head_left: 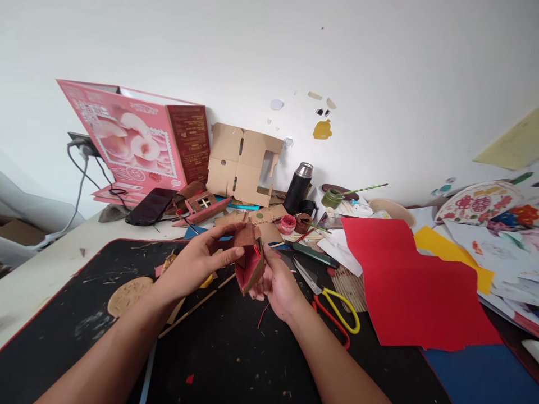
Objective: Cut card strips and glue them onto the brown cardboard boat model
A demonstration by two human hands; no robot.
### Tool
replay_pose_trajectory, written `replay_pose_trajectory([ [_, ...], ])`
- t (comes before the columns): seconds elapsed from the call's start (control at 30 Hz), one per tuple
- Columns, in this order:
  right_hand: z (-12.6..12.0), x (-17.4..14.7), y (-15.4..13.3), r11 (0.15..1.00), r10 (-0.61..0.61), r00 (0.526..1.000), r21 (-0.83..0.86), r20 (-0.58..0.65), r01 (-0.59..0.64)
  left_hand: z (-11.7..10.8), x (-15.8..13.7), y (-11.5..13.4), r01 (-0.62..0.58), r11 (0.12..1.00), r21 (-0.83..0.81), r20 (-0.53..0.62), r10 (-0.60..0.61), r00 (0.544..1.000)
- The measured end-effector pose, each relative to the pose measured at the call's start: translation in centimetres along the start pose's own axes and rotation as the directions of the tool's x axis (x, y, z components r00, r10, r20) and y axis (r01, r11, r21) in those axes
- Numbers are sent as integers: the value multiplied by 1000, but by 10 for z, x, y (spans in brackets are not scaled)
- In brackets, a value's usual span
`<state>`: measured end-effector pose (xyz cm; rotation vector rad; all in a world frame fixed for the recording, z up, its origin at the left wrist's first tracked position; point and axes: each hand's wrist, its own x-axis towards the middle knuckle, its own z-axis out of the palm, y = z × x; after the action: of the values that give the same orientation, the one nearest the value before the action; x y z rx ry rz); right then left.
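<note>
Both hands hold a small cardboard model boat [248, 255], brown outside and red inside, above the black mat. My left hand [217, 249] pinches its upper left side, with the thumb across the brown wall. Against its right side and underneath, my right hand [272, 280] closes its fingers, partly hidden behind the boat. Just right of that hand lie scissors [326, 300] with one yellow and one red handle. A similar brown model boat [206, 207] with a windowed cabin rests farther back, beside a black phone [150, 206].
A large red sheet [416, 280] covers the right side. Behind the hands stand a black thermos [298, 188], a red paint jar [287, 224], a green jar [332, 197] with a brush, and cut cardboard [252, 163]. A pink box [135, 134] leans at back left. A green-handled cutter [314, 254] lies near the scissors.
</note>
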<state>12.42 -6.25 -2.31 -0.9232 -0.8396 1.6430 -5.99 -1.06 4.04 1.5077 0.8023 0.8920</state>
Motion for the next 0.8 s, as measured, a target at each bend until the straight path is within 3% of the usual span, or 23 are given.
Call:
replay_pose_trajectory([
  [0.2, 1, 0, -3, 993, -78, 991, -92, -111, 67, -6, 1, -2, 17, 996, 92, -143, -3, 990],
  [0.37, -1, 0, -12, 960, -254, 940, -182, -229, 215, -10, 2, -4, -58, 920, 387, -220, 153, 963],
  [0.57, -7, -1, -21, 912, -367, 883, -300, -294, 279, -9, 3, -10, -179, 764, 620, -171, 353, 920],
  [0.8, -10, -6, -23, 802, -467, 859, -509, -211, 311, -13, 4, -16, -191, 720, 667, -134, 368, 920],
])
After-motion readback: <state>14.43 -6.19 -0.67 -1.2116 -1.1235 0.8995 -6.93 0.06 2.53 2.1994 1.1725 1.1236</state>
